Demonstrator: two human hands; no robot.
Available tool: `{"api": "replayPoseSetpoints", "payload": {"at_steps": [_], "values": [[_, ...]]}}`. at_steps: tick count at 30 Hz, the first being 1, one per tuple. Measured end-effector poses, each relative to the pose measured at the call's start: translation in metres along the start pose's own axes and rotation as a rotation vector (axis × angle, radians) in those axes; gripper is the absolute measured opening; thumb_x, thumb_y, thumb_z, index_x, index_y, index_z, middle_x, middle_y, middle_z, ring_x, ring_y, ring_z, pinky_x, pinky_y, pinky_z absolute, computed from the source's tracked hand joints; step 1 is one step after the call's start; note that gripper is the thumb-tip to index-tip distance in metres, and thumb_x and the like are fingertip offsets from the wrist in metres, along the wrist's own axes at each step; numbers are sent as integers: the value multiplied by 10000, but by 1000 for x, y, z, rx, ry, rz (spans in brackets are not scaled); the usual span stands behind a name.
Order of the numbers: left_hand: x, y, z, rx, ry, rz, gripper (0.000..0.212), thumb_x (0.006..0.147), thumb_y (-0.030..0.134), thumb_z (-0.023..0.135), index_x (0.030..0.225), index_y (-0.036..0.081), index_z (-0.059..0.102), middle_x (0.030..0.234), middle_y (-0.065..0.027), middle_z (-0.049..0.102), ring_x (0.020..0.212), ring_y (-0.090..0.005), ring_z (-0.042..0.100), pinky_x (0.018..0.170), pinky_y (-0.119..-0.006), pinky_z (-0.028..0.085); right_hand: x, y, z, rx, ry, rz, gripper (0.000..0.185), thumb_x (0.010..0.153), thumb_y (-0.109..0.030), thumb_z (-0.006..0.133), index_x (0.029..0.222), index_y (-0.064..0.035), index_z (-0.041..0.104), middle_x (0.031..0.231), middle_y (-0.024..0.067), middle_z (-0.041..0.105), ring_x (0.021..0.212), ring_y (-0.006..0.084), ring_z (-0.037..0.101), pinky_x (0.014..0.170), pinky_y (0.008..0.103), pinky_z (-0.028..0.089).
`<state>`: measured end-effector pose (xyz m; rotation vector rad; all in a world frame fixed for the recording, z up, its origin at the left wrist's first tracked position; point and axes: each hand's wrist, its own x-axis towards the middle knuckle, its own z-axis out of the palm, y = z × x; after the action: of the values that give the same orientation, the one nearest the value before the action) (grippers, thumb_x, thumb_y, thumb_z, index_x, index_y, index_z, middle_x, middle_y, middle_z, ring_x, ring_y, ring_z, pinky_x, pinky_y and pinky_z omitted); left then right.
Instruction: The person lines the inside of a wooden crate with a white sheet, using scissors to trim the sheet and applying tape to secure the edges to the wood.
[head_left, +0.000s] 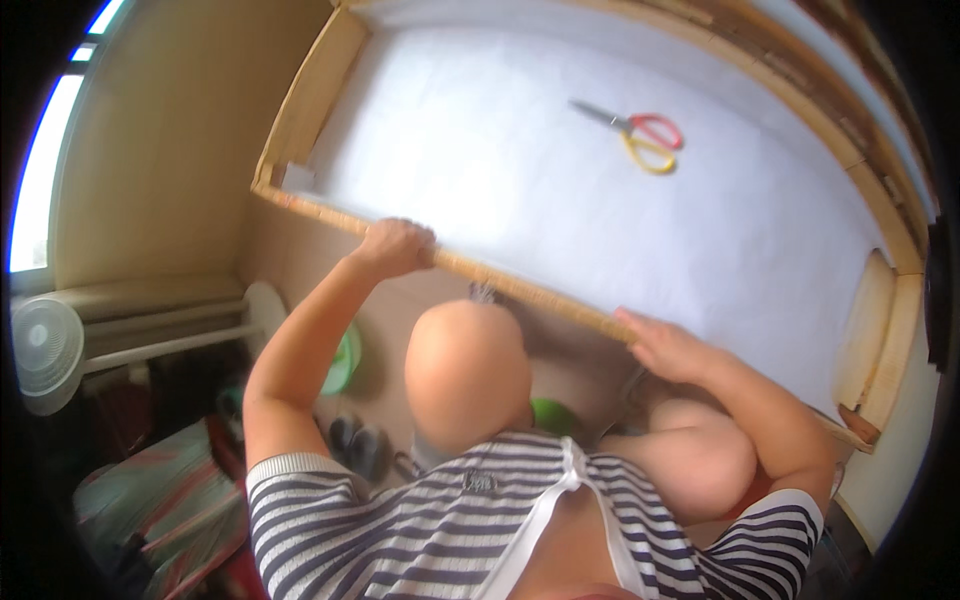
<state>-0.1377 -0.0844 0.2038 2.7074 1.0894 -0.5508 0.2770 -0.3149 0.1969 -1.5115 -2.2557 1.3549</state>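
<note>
Before me is a large wooden tray-like surface with raised sides, its bed (480, 135) covered by a white sheet. My left hand (397, 246) is curled over its near wooden rim (517, 283), left of my raised knee. Farther right, my right hand (667, 349) lies against the same rim, its fingers pointing left along it; how far they wrap underneath is hidden. Scissors (626, 131) with one red and one yellow handle rest on the white sheet, beyond both hands. Their blades point left, and neither hand touches them.
A white fan (49, 341) stands at the left, beside a wall. On the floor are a green basin (343, 364) and dark shoes (360, 444). A striped cloth or bag (169, 487) lies at lower left. A small white piece (298, 178) sits in the tray's left corner.
</note>
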Motion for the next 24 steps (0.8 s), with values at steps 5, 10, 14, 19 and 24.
{"api": "replayPoseSetpoints", "payload": {"at_steps": [5, 10, 14, 19, 24], "values": [[17, -15, -9, 18, -93, 222, 334, 677, 412, 720, 850, 130, 674, 851, -81, 683, 813, -298, 654, 706, -419, 526, 7, -13, -14, -41, -123, 152, 543, 912, -161, 526, 1408, -27, 352, 1141, 305, 583, 1045, 435, 586, 895, 468, 489], [23, -9, -1, -81, 117, 331, 318, 687, 409, 716, 727, 115, 602, 740, -72, 645, 718, -292, 644, 616, -425, 516, 32, -38, -76, -211, -453, 193, 642, 942, -407, 552, 1444, -60, 353, 1141, 252, 621, 1080, 411, 591, 925, 475, 469], [12, -10, 2, -157, 242, 346, 280, 699, 359, 702, 674, 111, 574, 659, -66, 615, 627, -285, 626, 551, -409, 506, 130, -24, -179, -491, 251, -49, 500, 882, -344, 633, 1318, -117, 540, 1178, 207, 622, 1038, 368, 617, 867, 436, 503], [9, -13, 4, -259, 304, 367, 262, 669, 308, 709, 643, 105, 546, 619, -60, 573, 604, -271, 610, 534, -398, 495, 250, -19, -365, -411, 1013, -304, 392, 851, -200, 662, 1198, -29, 599, 1161, 176, 630, 1074, 330, 605, 923, 388, 471], [9, -21, 1, -294, 259, 404, 188, 702, 250, 658, 687, 91, 559, 670, -73, 588, 646, -280, 608, 584, -405, 496, 286, -4, -447, -663, 1046, 49, 691, 780, -269, 741, 1369, -41, 463, 1433, 213, 433, 1332, 345, 399, 1109, 395, 312]]}}
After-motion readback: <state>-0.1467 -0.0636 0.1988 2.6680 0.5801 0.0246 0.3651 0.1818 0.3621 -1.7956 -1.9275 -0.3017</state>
